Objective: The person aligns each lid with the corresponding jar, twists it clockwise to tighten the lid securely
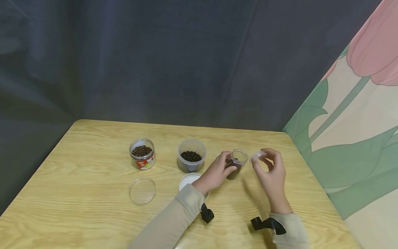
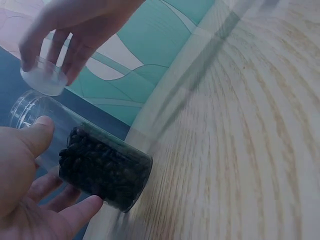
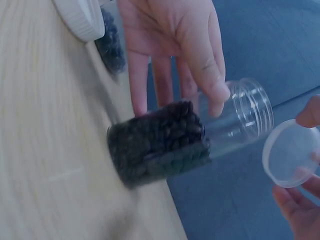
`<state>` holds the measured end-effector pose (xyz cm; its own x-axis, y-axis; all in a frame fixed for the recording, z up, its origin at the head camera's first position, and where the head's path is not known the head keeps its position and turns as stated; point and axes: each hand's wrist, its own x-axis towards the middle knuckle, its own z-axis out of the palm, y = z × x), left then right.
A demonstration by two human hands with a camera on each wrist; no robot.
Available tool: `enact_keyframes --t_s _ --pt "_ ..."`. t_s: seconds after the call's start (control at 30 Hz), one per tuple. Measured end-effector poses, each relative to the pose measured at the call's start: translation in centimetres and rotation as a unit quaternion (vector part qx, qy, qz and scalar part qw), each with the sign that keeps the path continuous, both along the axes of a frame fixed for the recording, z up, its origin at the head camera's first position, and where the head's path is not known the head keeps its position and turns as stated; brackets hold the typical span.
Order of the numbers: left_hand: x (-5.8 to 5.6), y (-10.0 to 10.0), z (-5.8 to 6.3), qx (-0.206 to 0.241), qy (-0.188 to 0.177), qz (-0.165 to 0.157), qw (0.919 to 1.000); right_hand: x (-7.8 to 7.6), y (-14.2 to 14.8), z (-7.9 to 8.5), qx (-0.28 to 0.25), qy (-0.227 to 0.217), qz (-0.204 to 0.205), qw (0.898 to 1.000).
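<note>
A dark backdrop is seen beyond the far edge of the wood-grained tabletop, and a tulip-patterned panel is seen beyond its right edge. Beige sleeves are extended in from the near edge. The right hand is raised toward the right edge; the left hand is placed nearer the middle. A translucent tub is set between the middle and the far edge, partly filled with dark bean-like pieces. A labelled jar is stood nearer the far left corner, with brown pieces contained in it. A clear jar is located right of the tub, toward the right edge; it is gripped around its side by the left hand's thumb and fingers, its mouth uncovered, dark pieces held in its lower part. Whether its base is touching the tabletop cannot be told. A white lid is laid in front of the tub, partly covered by the left wrist. A clear lid is laid flat in front of the labelled jar. A small translucent cap is pinched by the right hand, tilted, just beside the clear jar's mouth.
</note>
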<state>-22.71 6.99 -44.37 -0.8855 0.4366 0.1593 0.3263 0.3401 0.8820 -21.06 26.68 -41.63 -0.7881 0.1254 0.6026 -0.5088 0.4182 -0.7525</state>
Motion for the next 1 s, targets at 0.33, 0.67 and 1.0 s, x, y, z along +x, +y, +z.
enact_keyframes --t_s 0.33,0.67,1.0 --pt "0.3 -0.3 -0.1 0.023 -0.024 0.004 0.9994 -0.2 -1.5 0.5 -0.073 0.065 0.054 0.994" --pt "0.9 0.2 -0.2 0.061 -0.038 -0.011 0.9974 0.3 -1.1 0.1 -0.022 0.097 0.105 0.989" --pt "0.9 -0.3 -0.7 0.075 -0.064 -0.001 0.9951 -0.7 -1.0 -0.7 -0.001 0.141 0.161 0.977"
